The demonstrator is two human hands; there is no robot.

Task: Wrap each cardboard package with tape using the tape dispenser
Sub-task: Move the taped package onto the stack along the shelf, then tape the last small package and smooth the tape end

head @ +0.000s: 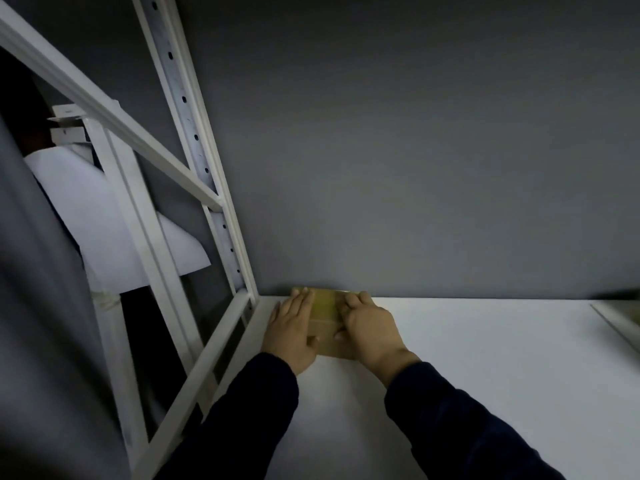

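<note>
Lower centre: left hand (294, 332) flat, fingers together, on box (325, 341); right hand (372, 329) fingers unclear. Likely smoothing tape (325, 301); next, fetch unseen dispenser.

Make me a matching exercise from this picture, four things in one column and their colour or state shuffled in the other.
Things:
1 cardboard package
2 metal rack
3 wall
4 left hand

Descriptions:
A grey
B lying flat on the package
C brown
D white, with a row of holes

Pairs: 1-C; 2-D; 3-A; 4-B
</note>
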